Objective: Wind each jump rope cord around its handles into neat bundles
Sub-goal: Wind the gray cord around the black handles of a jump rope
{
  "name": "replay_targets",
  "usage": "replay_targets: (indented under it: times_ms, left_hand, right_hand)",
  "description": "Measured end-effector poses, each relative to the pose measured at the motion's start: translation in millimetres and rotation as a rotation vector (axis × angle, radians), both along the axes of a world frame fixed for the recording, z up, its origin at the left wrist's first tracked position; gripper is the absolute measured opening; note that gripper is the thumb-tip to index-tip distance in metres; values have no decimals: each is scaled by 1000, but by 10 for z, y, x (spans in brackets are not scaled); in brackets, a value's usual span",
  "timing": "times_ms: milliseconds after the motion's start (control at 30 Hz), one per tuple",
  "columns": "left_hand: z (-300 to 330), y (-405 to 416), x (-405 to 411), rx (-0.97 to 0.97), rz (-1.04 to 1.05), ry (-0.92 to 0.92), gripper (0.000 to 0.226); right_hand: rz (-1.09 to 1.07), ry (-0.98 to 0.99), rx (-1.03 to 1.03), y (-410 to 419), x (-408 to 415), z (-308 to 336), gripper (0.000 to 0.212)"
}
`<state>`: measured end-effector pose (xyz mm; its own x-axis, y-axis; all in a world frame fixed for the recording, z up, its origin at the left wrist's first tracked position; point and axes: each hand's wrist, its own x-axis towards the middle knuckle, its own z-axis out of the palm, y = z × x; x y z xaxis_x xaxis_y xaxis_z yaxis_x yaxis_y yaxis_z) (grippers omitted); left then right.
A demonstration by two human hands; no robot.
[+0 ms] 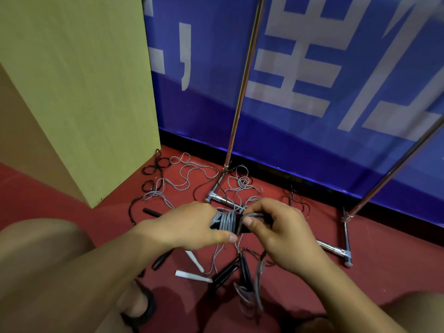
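My left hand [189, 227] wraps the black handles [217, 223], fingers curled over the top, thumb stretched along the near side. Grey cord [228, 221] sits in tight side-by-side turns around the handles, just beside my left fingertips. My right hand [276, 234] pinches a loop of that cord between thumb and forefinger, touching the last turn; other fingers curled. Bundle held above the red floor [300, 260], between my knees and the blue banner [312, 92]. Loose grey and black cords [182, 179] sprawl on the floor toward the banner's foot, tangled about the metal stand [240, 92]. More black handles [225, 272] and two white strips [192, 276] lie under my hands. A yellow-green box [79, 92] stands at the left.
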<state>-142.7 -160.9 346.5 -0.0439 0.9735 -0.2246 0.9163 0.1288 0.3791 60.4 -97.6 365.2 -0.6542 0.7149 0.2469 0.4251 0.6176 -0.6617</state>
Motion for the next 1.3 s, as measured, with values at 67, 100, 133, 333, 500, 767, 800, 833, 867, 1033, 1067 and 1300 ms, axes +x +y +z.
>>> replay_targets:
  times_ms: [67,100,133,333,500,767,800,833,867,1033,1067,1300]
  left_hand:
    - [15,-9,20,-12,-52,-46,51]
    - [17,-14,26,-12,-74,-64,50]
    - [20,-19,30,-12,-94,-74,51]
    - [61,-80,61,-7,-152,-72,55]
    - [125,-136,90,33,-161,-125,62]
    - [275,-202,140,21,-216,-475,61]
    - [293,-209,148,10,-226,-514,60]
    - [308,-214,152,-1,-232,-556,58]
    - [326,-223,160,-13,-238,-601,57]
    - [378,-231,155,-41,-204,-818,39]
    - [382,-229,157,-26,-194,-850,37]
    - [366,-179,155,104,-20,-987,37]
  right_hand:
    - [-9,9,52,21,-3,-34,7]
    - [-20,14,73,34,-6,-48,7]
    - [-33,18,85,45,-9,-56,6]
    - [-113,18,-81,80,-27,-68,9]
    - [-81,125,-412,119,-16,-7,14]
    - [138,405,-1055,200,24,107,28]
    - [166,410,-1088,209,28,104,35]
    - [189,409,-1103,217,33,104,41]
    - [199,402,-1110,206,32,111,44]
    - [178,436,-1017,136,-30,134,20]
    - [152,458,-982,134,-43,137,10]
    - [90,458,-843,119,-68,141,17]
